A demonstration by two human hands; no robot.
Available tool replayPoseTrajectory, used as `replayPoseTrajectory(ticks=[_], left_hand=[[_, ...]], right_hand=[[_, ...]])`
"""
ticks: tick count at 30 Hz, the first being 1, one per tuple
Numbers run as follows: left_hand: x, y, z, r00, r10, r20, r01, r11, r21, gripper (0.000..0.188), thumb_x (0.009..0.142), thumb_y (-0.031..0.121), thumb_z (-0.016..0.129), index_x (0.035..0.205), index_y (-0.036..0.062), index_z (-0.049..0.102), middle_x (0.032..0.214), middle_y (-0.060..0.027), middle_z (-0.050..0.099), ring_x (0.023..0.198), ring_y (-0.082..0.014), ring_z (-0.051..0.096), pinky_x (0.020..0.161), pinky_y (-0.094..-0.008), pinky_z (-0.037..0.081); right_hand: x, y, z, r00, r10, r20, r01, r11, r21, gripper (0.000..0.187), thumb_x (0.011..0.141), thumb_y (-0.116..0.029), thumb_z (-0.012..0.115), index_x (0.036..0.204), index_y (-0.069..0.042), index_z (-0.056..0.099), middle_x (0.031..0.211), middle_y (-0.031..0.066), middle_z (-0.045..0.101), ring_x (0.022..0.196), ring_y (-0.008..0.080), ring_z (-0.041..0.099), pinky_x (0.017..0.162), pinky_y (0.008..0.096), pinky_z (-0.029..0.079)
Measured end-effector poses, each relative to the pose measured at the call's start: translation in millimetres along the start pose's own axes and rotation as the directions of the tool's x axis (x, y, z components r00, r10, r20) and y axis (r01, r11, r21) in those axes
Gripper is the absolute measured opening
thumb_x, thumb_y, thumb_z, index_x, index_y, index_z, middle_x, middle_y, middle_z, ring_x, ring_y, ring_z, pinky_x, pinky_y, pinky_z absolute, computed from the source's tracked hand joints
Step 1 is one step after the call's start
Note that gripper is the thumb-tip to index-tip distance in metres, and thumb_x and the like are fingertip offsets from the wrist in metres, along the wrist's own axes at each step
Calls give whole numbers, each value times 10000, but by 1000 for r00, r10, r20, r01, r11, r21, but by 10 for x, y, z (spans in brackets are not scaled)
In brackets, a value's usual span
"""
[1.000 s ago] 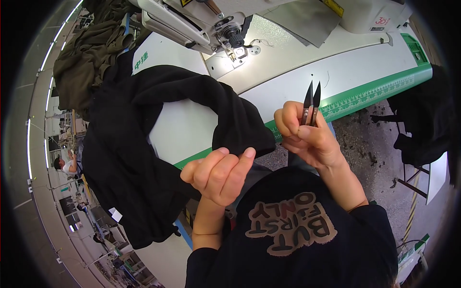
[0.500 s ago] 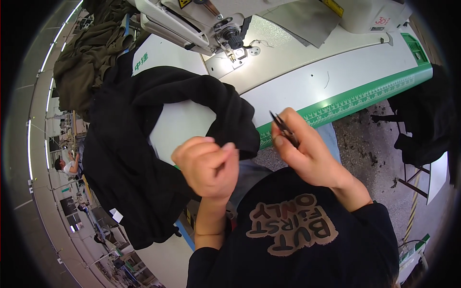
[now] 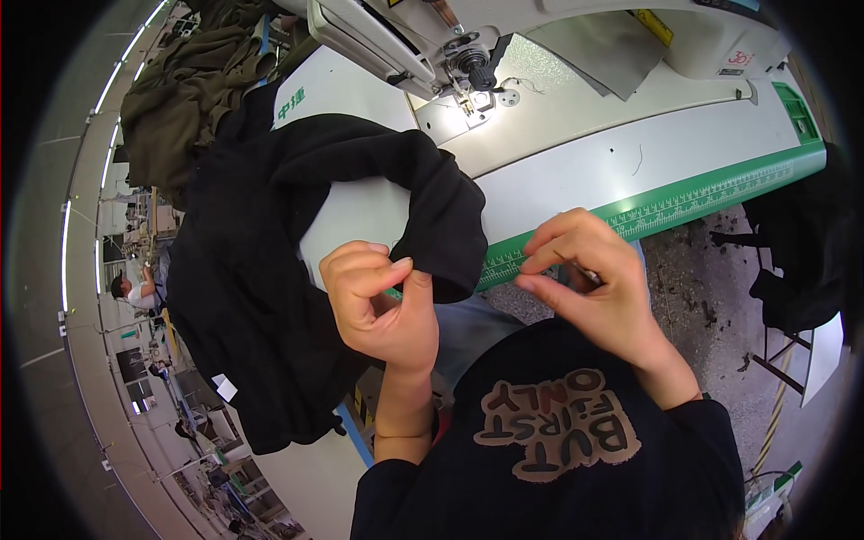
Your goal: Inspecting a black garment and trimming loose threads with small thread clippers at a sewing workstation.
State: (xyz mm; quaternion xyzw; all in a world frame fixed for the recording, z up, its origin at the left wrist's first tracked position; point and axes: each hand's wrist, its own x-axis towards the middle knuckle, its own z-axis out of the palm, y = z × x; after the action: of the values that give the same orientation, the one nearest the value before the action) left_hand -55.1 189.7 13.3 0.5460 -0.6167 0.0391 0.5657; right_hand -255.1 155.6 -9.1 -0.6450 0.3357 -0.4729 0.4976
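A black knit garment (image 3: pixel 243 297) lies bunched on the sewing machine table, its folds looped around a patch of bare white surface. My left hand (image 3: pixel 382 306) is raised in front of the loop, thumb and forefinger pinched together; anything between them is too small to make out. To its right, my right hand (image 3: pixel 598 288) is also closed, with thumb and forefinger tips meeting near the green table edge. Dark pointed tweezers (image 3: pixel 580 267) are tucked in the right hand, mostly hidden by the fingers.
The sewing machine head (image 3: pixel 468 67) with its lit needle area stands beyond the garment. A green ruler edge (image 3: pixel 693 196) borders the table. Brown-olive fabric (image 3: pixel 180 108) is heaped at the far left; black cloth (image 3: pixel 792 261) hangs at right. A person (image 3: pixel 135 288) sits in the distance.
My right hand has turned and its tweezers' tips no longer point outward; thumb and forefinger now pinch. My left hand's fingers have come into a pinch. The garment keeps its place on the table.
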Motion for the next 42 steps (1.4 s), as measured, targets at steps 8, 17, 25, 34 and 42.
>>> replayPoseTrajectory(ticks=[8,17,25,34,42], left_hand=[[-27,29,10,996,67,58,-70,996,48,366,544,-156,742,788,73,594,821,-37,555,843,-241,547,755,-333,465],[-170,266,11,996,-59,62,51,991,123,301,673,-66,799,885,62,628,777,-35,595,676,-149,534,620,-244,433],[-486,510,38,641,-597,482,765,551,-334,164,895,5,675,1020,-15,571,824,-57,641,590,-67,520,541,-191,409],[-555,500,126,636,-579,510,771,491,-404,104,937,26,625,986,-51,574,839,-91,661,730,-135,672,576,-229,523],[-500,490,163,621,-599,506,782,427,-455,106,947,46,615,969,-56,598,874,-123,677,772,-185,696,614,-262,566]], right_hand=[[176,-7,277,929,-365,-52,360,928,-92,216,704,28,776,874,-29,655,911,69,607,673,150,533,559,244,416],[148,39,177,987,141,77,-157,948,276,190,728,54,647,841,-33,522,804,36,512,666,104,482,570,209,383],[-5,191,147,994,-86,64,79,992,102,142,774,22,610,858,-34,510,828,25,497,669,72,447,571,198,356],[-127,183,87,936,277,217,-344,849,400,112,834,-77,598,856,-45,494,833,30,503,629,90,411,553,219,327],[-272,275,-35,961,254,107,-272,818,507,313,930,-337,592,937,-34,516,831,36,501,624,103,403,581,238,337]])
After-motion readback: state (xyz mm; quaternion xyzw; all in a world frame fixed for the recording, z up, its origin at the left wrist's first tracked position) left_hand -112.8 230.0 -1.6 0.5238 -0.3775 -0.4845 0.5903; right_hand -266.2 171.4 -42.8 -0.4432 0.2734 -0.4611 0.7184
